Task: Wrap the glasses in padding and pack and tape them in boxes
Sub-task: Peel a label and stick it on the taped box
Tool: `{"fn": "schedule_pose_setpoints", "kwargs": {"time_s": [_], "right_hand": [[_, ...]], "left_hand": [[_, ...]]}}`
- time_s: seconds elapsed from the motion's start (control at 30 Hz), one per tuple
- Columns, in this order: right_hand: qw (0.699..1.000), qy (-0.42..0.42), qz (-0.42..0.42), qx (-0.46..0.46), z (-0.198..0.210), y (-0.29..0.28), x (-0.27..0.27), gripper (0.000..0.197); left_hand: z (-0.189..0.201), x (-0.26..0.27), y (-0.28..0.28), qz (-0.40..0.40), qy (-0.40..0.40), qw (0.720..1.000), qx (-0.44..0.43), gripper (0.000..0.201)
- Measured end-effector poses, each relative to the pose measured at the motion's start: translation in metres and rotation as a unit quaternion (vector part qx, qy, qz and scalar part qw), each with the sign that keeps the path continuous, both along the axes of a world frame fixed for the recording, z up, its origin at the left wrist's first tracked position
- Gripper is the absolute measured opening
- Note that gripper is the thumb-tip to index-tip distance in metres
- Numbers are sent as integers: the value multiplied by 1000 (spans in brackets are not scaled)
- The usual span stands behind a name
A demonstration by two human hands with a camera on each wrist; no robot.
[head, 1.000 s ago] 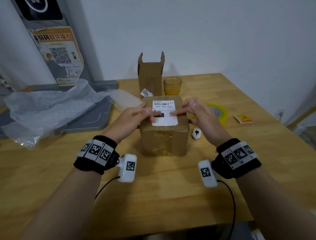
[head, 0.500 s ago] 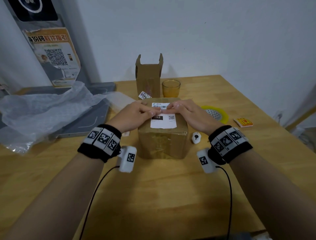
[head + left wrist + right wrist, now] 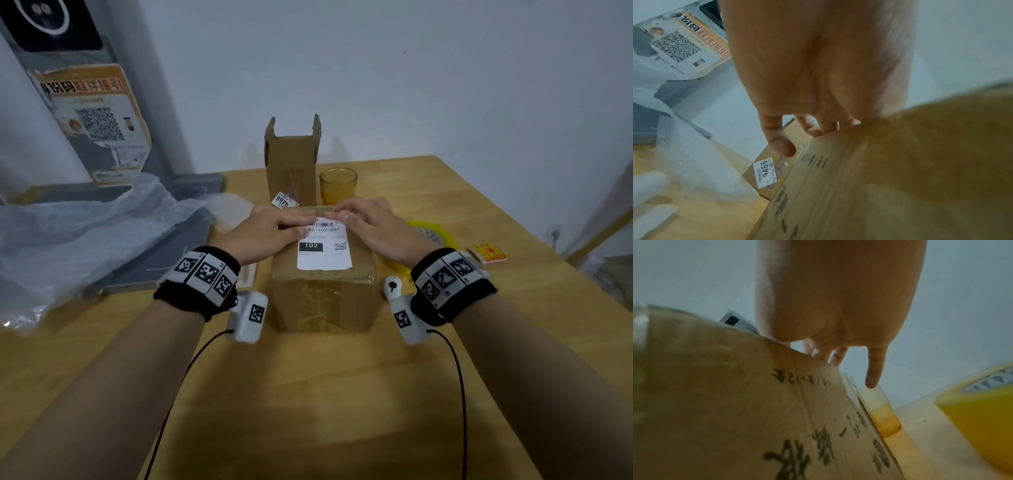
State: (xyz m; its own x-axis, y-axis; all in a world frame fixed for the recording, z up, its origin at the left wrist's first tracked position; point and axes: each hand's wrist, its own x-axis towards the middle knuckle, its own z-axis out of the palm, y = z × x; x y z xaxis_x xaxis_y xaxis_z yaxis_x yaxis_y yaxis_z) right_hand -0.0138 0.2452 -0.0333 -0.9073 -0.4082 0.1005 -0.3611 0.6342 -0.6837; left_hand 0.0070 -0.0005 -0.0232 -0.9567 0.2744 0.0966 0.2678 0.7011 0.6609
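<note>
A taped brown cardboard box (image 3: pixel 322 298) stands in the middle of the wooden table (image 3: pixel 308 394), with a white shipping label (image 3: pixel 323 251) on its top. My left hand (image 3: pixel 270 229) lies flat on the top's far left, fingers straight, pressing the label's upper edge. My right hand (image 3: pixel 370 222) presses the far right of the label the same way. Behind the box stand an open, upright cardboard box (image 3: pixel 293 161) and an amber glass (image 3: pixel 338 185). The wrist views show the box side (image 3: pixel 879 178) (image 3: pixel 735 402) and the glass (image 3: pixel 881 412).
Crumpled bubble wrap (image 3: pixel 78 233) lies at the left over a grey tray (image 3: pixel 164 260). A yellow tape roll (image 3: pixel 431 233), a small white cutter (image 3: pixel 392 286) and a small orange packet (image 3: pixel 488 253) lie right of the box. The table's right edge is close.
Both hands have slid from the label's middle toward its far edge, pressing it down on the box top. More of the label's lower part shows.
</note>
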Motion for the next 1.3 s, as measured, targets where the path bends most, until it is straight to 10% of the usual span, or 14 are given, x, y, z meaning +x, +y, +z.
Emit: {"fn": "schedule_pose_setpoints", "kwargs": {"time_s": [0.47,0.7,0.9,1.3], "right_hand": [[993,-92,54,-58,4,7,44,72],[987,-130,62,-70,13,17,59,72],[971,-152,-24,-182,0,28,78,83],[955,-132,-43,-263,25,15,101,47]], "left_hand": [[5,27,-3,-19,-81,995,-63,87],[5,42,-15,-51,-159,985,37,111],[-4,68,-7,41,-218,922,316,77],[-27,81,17,148,-231,882,383,39]]}}
